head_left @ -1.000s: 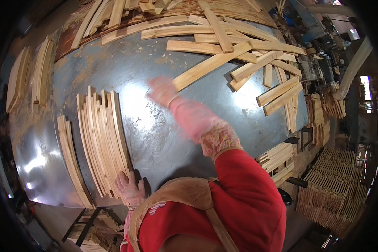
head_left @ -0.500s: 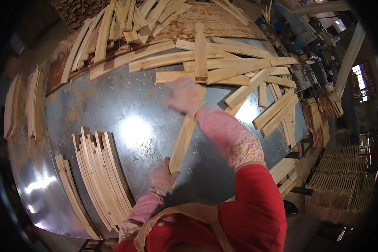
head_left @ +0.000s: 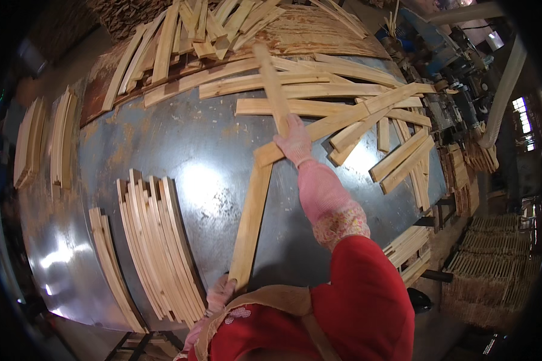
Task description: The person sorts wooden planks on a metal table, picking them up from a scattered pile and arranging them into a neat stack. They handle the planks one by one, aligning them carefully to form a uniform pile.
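Observation:
My left hand [head_left: 220,293], in a pink glove, is closed around the near end of a pale wooden slat [head_left: 250,225] that slants away from me over the metal table. My right hand [head_left: 296,142], also gloved, is closed at the near end of another wooden slat [head_left: 271,87], which points away and tilts left. A longer slat [head_left: 337,124] passes beneath or beside this hand; its near-left end overlaps the far end of the slat in my left hand. Whether my right fingers also grip this longer slat is hidden.
Loose slats [head_left: 319,90] lie crisscrossed at the table's far side, with a heap [head_left: 174,42] on a wooden board behind. Neat rows of slats [head_left: 159,246] stand to the left on the metal table [head_left: 217,144]. Machinery [head_left: 464,84] and stacked slats [head_left: 494,259] are at right.
My left hand has drawn its slat nearer to my body. My right hand has moved from that slat to the far slats; one has tilted left, and the longer one has slid nearer and left.

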Motion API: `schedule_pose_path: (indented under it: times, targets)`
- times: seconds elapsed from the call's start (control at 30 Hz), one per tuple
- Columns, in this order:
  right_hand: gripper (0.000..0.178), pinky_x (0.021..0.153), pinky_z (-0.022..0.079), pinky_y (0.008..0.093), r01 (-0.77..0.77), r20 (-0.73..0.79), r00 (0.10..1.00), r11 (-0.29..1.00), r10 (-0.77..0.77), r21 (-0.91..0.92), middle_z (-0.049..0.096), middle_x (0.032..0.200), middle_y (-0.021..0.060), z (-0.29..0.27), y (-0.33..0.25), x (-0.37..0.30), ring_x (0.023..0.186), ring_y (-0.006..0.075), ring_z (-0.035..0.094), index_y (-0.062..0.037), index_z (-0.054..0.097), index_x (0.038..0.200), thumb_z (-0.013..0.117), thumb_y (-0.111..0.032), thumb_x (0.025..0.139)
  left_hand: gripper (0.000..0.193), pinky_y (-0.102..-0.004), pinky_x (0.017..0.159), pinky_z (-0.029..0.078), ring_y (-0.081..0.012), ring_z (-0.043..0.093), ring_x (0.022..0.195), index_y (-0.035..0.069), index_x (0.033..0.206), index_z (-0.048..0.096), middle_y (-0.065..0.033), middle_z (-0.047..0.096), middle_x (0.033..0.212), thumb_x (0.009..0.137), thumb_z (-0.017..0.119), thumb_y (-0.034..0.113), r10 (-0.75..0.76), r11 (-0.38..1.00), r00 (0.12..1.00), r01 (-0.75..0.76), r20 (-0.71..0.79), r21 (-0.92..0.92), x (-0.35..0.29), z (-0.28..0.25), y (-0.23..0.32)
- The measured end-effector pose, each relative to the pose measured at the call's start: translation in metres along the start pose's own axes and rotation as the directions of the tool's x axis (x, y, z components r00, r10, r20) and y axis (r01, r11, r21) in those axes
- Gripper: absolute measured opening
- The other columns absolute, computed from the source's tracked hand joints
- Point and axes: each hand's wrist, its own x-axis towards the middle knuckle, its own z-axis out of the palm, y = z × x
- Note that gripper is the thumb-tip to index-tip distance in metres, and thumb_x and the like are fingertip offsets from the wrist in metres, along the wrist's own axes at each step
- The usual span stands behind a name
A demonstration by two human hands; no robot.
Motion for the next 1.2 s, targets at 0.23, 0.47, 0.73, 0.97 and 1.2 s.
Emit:
schedule_pose_path:
  times: [0.23, 0.47, 0.73, 0.97, 1.2]
  targets:
    - [0.068, 0.089, 0.062, 0.0397, -0.596, 0.582, 0.802, -0.122, -0.135, 0.794, 0.067, 0.117, 0.0211, -0.079, 0.010, -0.112, 0.100, 0.0297, 0.072, 0.0005, 0.049, 0.153, 0.072, -0.021, 0.093, 0.039, -0.0320, 0.079, 0.054, -0.0115, 0.066, 0.084, -0.005, 0.117, 0.073, -0.0042, 0.074, 0.092, 0.106, 0.064, 0.031, 0.188, 0.965, 0.982, -0.189, -0.025, -0.180, -0.016, -0.039, 0.010]
    - [0.085, 0.096, 0.059, 0.0446, -0.409, 0.558, 0.797, 0.474, -0.229, 0.779, 0.066, 0.135, 0.0177, -0.070, -0.073, -0.350, 0.113, 0.0319, 0.070, -0.0057, 0.024, 0.168, 0.068, -0.013, 0.096, 0.039, -0.0464, 0.085, 0.056, -0.0379, 0.073, 0.094, -0.002, 0.123, 0.070, -0.0195, 0.077, 0.103, 0.104, 0.063, 0.032, 0.375, 0.911, 0.814, -0.236, -0.444, 0.338, -0.013, 0.010, 0.044]
    - [0.062, 0.107, 0.054, 0.0480, 0.413, 0.678, 0.312, 0.738, -0.666, 0.534, 0.061, 0.143, 0.0258, -0.056, -0.101, -0.310, 0.124, 0.0425, 0.065, -0.0063, 0.054, 0.152, 0.066, -0.019, 0.092, 0.092, -0.0518, 0.097, 0.056, -0.0465, 0.068, 0.113, 0.000, 0.154, 0.042, -0.0278, 0.068, 0.128, 0.086, 0.080, 0.049, 0.343, 0.807, 0.848, -0.047, -0.403, 0.589, -0.013, 0.022, 0.036]
    - [0.070, 0.119, 0.038, 0.0555, 0.602, 0.332, 0.782, 0.776, -0.527, -0.185, 0.047, 0.160, 0.0157, -0.024, -0.076, -0.042, 0.151, 0.0393, 0.040, -0.0146, 0.053, 0.151, 0.072, -0.021, 0.084, 0.112, -0.0511, 0.103, 0.054, -0.0479, 0.065, 0.118, 0.000, 0.162, 0.025, -0.0285, 0.057, 0.145, 0.078, 0.088, 0.041, 0.096, 0.863, 0.868, 0.172, -0.488, 0.476, -0.007, 0.031, 0.056]
    - [0.074, 0.112, 0.043, 0.0538, 0.760, 0.577, 0.587, 0.632, -0.568, -0.151, 0.062, 0.145, 0.0149, 0.036, -0.111, 0.009, 0.140, 0.0368, 0.055, -0.0171, 0.052, 0.154, 0.070, -0.015, 0.082, 0.110, -0.0497, 0.106, 0.053, -0.0467, 0.062, 0.126, 0.001, 0.162, 0.027, -0.0296, 0.059, 0.143, 0.079, 0.088, 0.038, 0.137, 0.865, 0.848, 0.149, -0.512, 0.479, -0.004, 0.025, 0.041]
